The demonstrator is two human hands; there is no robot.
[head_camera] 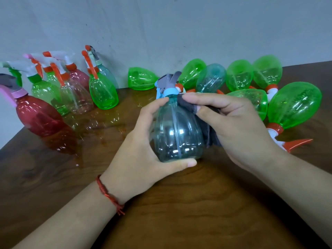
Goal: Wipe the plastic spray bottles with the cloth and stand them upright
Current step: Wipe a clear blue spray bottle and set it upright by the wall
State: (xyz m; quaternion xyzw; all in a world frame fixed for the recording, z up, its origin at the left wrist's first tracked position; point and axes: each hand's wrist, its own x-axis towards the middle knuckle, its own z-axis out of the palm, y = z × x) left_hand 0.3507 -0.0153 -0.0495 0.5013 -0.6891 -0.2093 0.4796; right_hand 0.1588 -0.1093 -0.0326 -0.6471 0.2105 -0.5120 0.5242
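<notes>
Teal-tinted clear bottle (177, 130), ribbed, with blue collar and grey trigger head (168, 81), held near upright at mid-table, base at or just above the wood; cannot tell whether it rests. Left hand (142, 150): grip closed around the bottle's left side, thumb under the base edge, forefinger reaching up to the collar. Right hand (231, 123): grip closed on a dark grey cloth (208, 130), pressing it against the bottle's right shoulder and side; cloth hangs down between palm and bottle. Red cord (109, 194) around the left wrist. Table (179, 212): dark brown wood, glossy, reflecting the bottles. Standing group, left, near the wall: red bottle (39, 117) with pink collar at front; green bottle (103, 92) with orange trigger; clear bottle (75, 97) beside it; further green, red and pale teal bottles behind, close together, most with white-and-orange heads. Lying group, right and behind the hands: large green bottle (294, 105) on its side, its orange-and-white head pointing toward the near right edge; several more green bottles tipped over behind, bases facing the camera; one teal lying bottle (211, 78) among them; one green bottle (142, 79) lying alone near the wall at centre. Wall (161, 24): pale grey, scuffed.
</notes>
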